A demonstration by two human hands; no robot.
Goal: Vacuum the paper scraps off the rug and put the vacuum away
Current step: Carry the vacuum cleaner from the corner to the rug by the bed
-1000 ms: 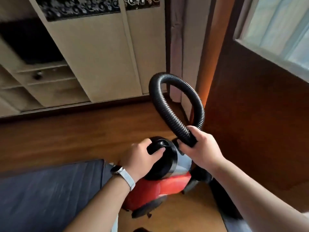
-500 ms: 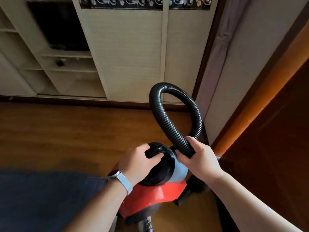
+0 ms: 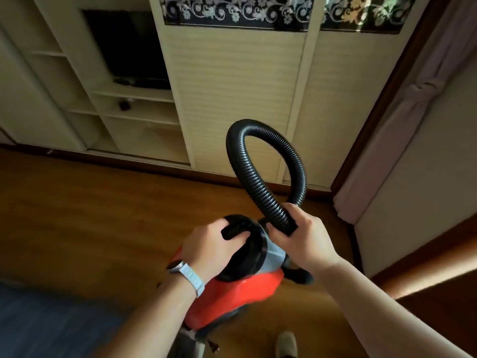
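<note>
1. Floor (image 3: 90, 208) – brown wood boards; a dark blue rug (image 3: 51, 324) lies at the lower left.
2. Far wall – cream cupboard (image 3: 232, 99) with slatted doors and a black flowered band along the top; curtain (image 3: 402, 120) at the right.
3. Vacuum (image 3: 240, 293) – red body, black round top, held above the floor beside the rug.
4. Hose (image 3: 258, 182) – black, ribbed, looped upward.
5. Left hand (image 3: 209, 249) – grip clenched on the vacuum's top handle; watch (image 3: 184, 272) on the wrist.
6. Right hand (image 3: 302, 241) – grip clenched around the hose end.
7. Open shelves (image 3: 134, 104) – one small dark item, too blurred to identify.
</note>
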